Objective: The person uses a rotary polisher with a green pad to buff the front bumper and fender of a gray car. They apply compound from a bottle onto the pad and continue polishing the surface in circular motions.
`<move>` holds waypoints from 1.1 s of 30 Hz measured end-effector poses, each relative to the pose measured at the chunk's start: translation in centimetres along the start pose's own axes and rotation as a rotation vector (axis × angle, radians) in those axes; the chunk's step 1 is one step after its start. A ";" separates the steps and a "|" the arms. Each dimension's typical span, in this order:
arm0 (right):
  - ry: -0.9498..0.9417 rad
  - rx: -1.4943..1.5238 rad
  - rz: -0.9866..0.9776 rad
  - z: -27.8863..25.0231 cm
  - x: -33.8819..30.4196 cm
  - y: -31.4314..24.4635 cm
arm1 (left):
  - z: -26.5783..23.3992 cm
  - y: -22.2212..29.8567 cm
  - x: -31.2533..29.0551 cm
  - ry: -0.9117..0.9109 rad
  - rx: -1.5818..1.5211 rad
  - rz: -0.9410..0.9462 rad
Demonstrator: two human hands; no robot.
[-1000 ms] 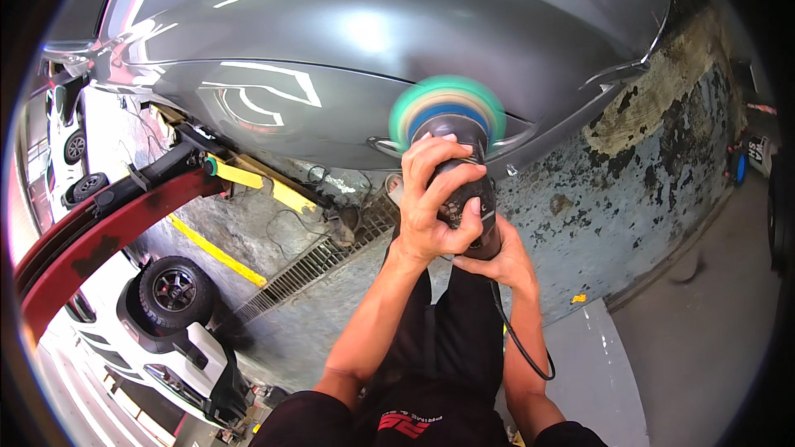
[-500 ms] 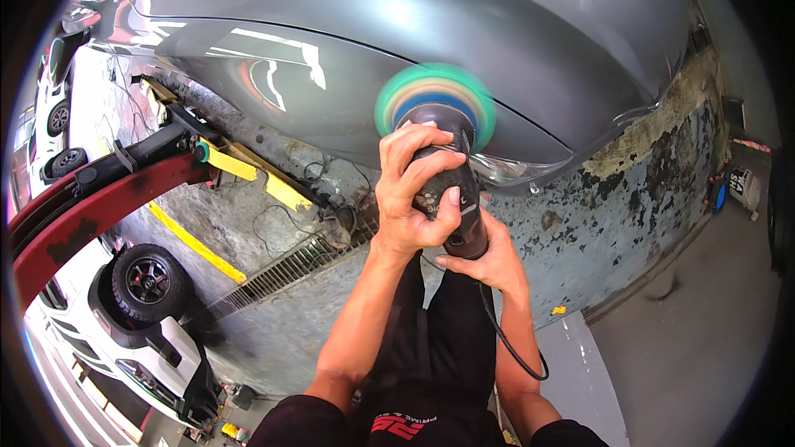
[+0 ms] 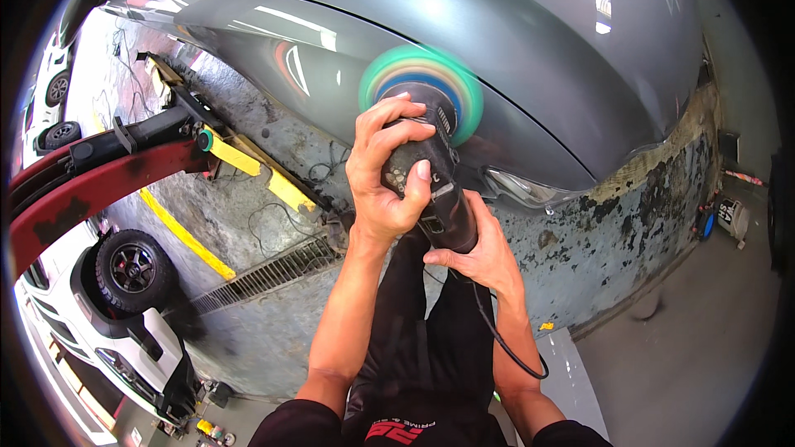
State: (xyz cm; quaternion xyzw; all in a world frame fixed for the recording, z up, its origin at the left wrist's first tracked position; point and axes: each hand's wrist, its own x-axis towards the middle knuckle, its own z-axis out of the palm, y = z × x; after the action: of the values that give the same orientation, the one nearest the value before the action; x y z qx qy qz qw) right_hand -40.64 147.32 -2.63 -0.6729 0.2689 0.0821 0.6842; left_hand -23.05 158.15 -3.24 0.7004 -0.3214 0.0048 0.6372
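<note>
Both of my hands hold a black corded polisher (image 3: 443,213). My left hand (image 3: 383,167) is wrapped over its head, fingers curled on top and thumb along the near side. Around the rear of the body, my right hand (image 3: 489,252) is closed. The round pad (image 3: 468,87), green at the rim with tan and blue rings blurred as if spinning, lies against the grey car's front fender (image 3: 331,83), just below the seam with the hood (image 3: 497,25). A black cord (image 3: 505,348) loops down beside my right forearm.
A red lift arm (image 3: 108,186) with yellow-edged parts (image 3: 236,156) reaches in at left. Behind it stands a white vehicle (image 3: 91,339) with a large black wheel (image 3: 134,271). A floor grate (image 3: 265,273) runs below the fender. The headlight (image 3: 526,186) sits right of the polisher.
My hands and the polisher have shifted left along the fender, away from the headlight. The whole view has also moved slightly. Both hands keep their grip.
</note>
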 end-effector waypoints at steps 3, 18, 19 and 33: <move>0.006 0.013 -0.004 0.9 0.8 -0.6 | -1.1 -0.7 0.7 0.022 -0.020 0.002; -0.081 -0.043 -0.057 4.8 5.7 -5.8 | -7.7 -3.6 4.2 0.147 -0.095 -0.003; -0.084 -0.044 -0.073 5.2 6.1 -5.9 | -8.1 -4.0 4.5 0.154 -0.091 0.005; -0.051 -0.109 -0.088 7.2 8.2 -7.0 | -11.1 -5.8 5.8 0.225 -0.078 -0.019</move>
State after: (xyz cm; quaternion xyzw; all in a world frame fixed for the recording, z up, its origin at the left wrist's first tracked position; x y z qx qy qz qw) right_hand -28.58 151.70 -0.78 -0.7182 0.2166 0.0833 0.6560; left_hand -11.29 165.40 -3.93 0.6730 -0.2414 0.0648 0.6962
